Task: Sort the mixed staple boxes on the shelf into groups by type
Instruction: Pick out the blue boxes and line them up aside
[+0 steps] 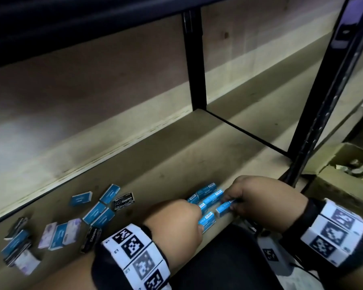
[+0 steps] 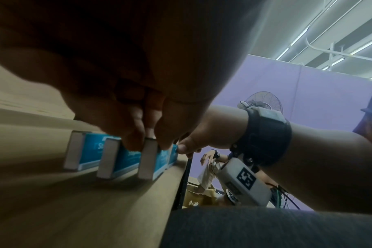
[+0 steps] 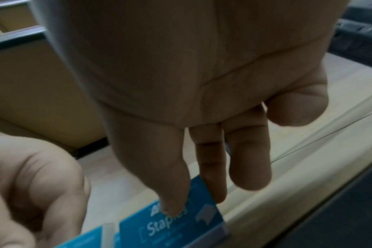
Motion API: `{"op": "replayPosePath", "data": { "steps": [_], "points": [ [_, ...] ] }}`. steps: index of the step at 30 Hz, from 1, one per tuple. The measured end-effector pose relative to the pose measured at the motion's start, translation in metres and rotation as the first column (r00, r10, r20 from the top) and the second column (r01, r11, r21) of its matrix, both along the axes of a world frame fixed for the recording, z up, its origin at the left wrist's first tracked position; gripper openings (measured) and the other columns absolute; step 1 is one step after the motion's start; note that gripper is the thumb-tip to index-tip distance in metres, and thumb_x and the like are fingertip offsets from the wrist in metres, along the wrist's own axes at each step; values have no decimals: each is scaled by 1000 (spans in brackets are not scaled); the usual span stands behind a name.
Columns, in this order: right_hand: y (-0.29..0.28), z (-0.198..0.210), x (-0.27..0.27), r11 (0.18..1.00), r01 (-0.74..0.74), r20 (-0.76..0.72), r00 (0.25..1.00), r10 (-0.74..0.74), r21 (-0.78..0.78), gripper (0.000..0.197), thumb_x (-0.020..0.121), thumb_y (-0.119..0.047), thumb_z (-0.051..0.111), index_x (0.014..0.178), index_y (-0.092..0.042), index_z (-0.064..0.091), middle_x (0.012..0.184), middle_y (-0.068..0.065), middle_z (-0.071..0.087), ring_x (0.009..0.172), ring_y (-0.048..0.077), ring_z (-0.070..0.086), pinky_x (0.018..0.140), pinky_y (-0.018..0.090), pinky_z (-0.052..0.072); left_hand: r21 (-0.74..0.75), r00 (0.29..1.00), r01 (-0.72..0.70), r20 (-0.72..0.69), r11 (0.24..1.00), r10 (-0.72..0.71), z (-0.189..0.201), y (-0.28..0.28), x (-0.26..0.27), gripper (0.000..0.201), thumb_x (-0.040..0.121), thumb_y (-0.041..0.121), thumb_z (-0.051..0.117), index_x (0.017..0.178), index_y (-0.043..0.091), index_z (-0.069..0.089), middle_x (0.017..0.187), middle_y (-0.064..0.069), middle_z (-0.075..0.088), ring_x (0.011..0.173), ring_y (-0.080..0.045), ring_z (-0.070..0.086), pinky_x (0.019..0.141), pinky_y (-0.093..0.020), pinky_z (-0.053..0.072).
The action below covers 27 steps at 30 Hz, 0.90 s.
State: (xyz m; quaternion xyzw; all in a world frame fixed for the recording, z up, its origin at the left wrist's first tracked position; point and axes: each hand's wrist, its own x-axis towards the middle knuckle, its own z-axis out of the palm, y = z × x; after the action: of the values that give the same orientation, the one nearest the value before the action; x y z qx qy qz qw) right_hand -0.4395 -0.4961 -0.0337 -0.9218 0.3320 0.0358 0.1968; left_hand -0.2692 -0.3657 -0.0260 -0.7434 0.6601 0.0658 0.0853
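Several blue staple boxes (image 1: 208, 196) stand grouped near the shelf's front edge, right of centre. My left hand (image 1: 194, 214) pinches the top of one blue box (image 2: 148, 161) that stands on edge, nearest in a row of three. My right hand (image 1: 232, 203) holds another blue box (image 3: 176, 223) marked "Staples", thumb on its face and fingers behind it. A mixed heap lies to the left: more blue boxes (image 1: 98, 213), black "Staples" boxes (image 1: 123, 201) and pale purple boxes (image 1: 71, 231).
The wooden shelf board (image 1: 176, 155) stretches back to a wall. A black upright post (image 1: 314, 114) stands at the right front corner and another post (image 1: 194, 59) at the back. An open cardboard carton (image 1: 340, 164) sits right of the shelf.
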Motion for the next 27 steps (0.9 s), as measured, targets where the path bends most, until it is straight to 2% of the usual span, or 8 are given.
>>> {"op": "replayPosePath", "data": {
  "steps": [5, 10, 14, 16, 21, 24, 27],
  "points": [
    [-1, -6, 6, 999, -19, 1, 1000, 19, -29, 38, 81, -40, 65, 118, -51, 64, 108, -14, 62, 99, 4, 59, 77, 13, 34, 16, 1000, -6, 13, 1000, 6, 1, -4, -3, 31, 92, 47, 55, 103, 19, 65, 98, -2, 61, 90, -25, 63, 65, -29, 38],
    [0, -8, 11, 1000, -4, 5, 1000, 5, -27, 43, 78, -41, 63, 119, -55, 59, 104, -13, 60, 96, 5, 60, 80, 19, 44, 35, 1000, -20, -16, 999, 21, 1, -3, -2, 33, 91, 47, 58, 107, 19, 65, 99, -3, 63, 91, -25, 64, 67, -29, 38],
    [2, -1, 9, 1000, -4, 12, 1000, 5, -19, 42, 78, -43, 65, 118, -53, 60, 103, -13, 58, 95, 3, 59, 83, 23, 48, 26, 997, -31, -64, 999, 32, 4, -2, 1, 34, 88, 51, 60, 103, 21, 66, 96, 0, 63, 88, -22, 63, 74, -32, 51],
    [4, 4, 8, 1000, 12, 34, 999, -12, -10, 41, 78, -44, 65, 118, -51, 61, 104, -14, 58, 95, 3, 59, 85, 25, 48, -6, 989, -72, -126, 997, 71, 6, 1, 5, 35, 87, 54, 61, 102, 22, 65, 94, 3, 64, 87, -19, 63, 76, -32, 52],
    [15, 21, 9, 1000, 16, 85, 996, -14, -16, 38, 79, -48, 59, 117, -46, 63, 105, -15, 58, 98, 6, 60, 87, 31, 50, -117, 973, -168, -176, 979, 146, 18, 20, 23, 39, 80, 65, 57, 101, 33, 60, 85, 14, 62, 79, -4, 55, 65, -25, 41],
    [24, 29, 15, 1000, 4, 111, 994, -1, -19, 37, 80, -50, 58, 116, -47, 63, 103, -16, 58, 96, 4, 60, 85, 30, 51, -97, 955, -203, -240, 974, 175, 26, 34, 40, 43, 73, 70, 49, 100, 38, 60, 79, 18, 63, 73, -1, 57, 68, -26, 49],
    [35, 38, 25, 999, -35, 118, 992, 37, -23, 38, 80, -54, 56, 118, -48, 59, 104, -18, 57, 97, 2, 60, 83, 28, 51, -46, 917, -274, -314, 961, 247, 32, 51, 58, 35, 74, 68, 53, 96, 41, 63, 79, 27, 64, 69, 5, 59, 67, -26, 52]
  ]
}}
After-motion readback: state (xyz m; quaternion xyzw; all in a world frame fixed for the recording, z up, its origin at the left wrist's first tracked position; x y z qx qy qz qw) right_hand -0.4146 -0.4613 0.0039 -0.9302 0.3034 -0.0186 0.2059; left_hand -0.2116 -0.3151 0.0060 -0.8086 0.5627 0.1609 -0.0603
